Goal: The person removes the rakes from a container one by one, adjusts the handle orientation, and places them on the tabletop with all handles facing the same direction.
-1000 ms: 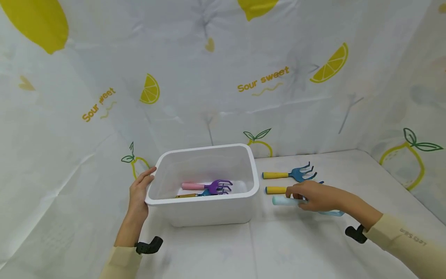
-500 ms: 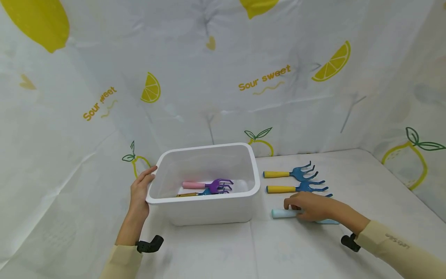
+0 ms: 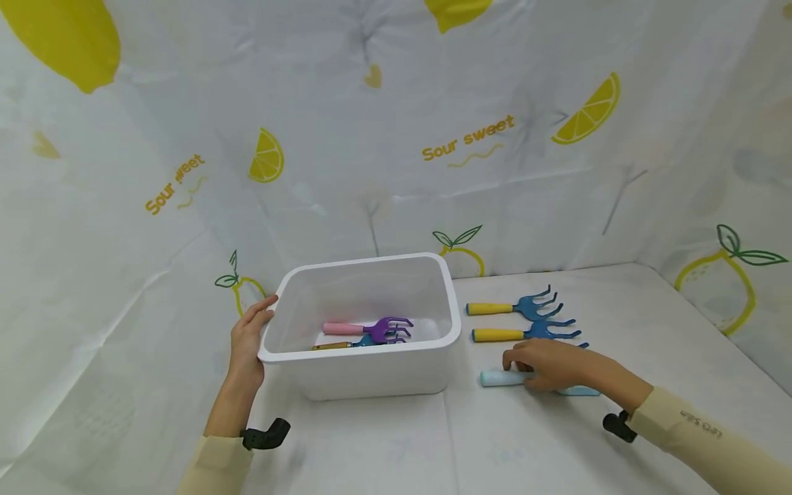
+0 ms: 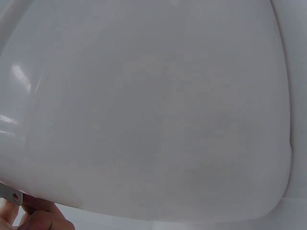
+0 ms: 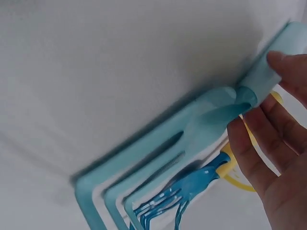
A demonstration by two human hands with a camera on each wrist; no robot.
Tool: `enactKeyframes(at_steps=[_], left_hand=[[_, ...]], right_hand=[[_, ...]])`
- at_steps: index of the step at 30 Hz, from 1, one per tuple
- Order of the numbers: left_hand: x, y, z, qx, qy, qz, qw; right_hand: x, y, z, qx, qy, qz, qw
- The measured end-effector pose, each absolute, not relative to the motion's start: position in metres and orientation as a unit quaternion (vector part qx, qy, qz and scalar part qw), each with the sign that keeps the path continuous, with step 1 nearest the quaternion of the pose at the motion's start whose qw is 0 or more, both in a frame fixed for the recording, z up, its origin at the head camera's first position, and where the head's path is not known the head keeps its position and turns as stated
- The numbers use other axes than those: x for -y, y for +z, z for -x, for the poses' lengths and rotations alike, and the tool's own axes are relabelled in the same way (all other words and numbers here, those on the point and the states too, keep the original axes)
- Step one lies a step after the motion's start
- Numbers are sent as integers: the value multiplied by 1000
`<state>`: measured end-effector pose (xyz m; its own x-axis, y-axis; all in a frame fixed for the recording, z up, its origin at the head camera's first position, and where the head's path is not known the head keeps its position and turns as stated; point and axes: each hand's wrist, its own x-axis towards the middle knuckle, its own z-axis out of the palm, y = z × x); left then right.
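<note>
A light blue hand rake lies on the table with its handle pointing left. My right hand pinches its handle; in the right wrist view the thumb is on one side and the fingers on the other. At the left my left hand holds the rim of a white plastic box. Inside the box lie a purple hand rake with a pink handle and a blue tool with a yellow-brown handle. The box's wall fills the left wrist view.
Right of the box, two blue hand rakes with yellow handles, a farther one and a nearer one, lie side by side. A blue tine tip shows behind my right hand. A lemon-printed white sheet rises behind the table.
My right hand has moved slightly nearer and left with the light blue hand rake, uncovering the nearer yellow-handled rake. My left hand and the box have stayed in place.
</note>
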<state>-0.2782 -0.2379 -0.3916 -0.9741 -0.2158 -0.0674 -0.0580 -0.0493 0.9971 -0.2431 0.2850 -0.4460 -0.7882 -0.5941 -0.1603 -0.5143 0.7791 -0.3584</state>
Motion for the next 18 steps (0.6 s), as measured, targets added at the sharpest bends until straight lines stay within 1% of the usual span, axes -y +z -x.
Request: enactKeyframes(at_steps=[4, 7, 11, 18], left_hand=[[237, -390, 277, 688, -717, -100, 53], [237, -391, 277, 687, -718, -97, 53], [237, -391, 279, 687, -718, -98, 56], [238, -392, 278, 683, -722, -101, 50]], right_hand=[[-290, -432, 249, -935, -158, 293, 122], [-294, -414, 254, -937, -157, 299, 91], [-298, -387, 260, -935, -162, 313, 36], [-286, -344, 268, -926, -178, 333, -13]])
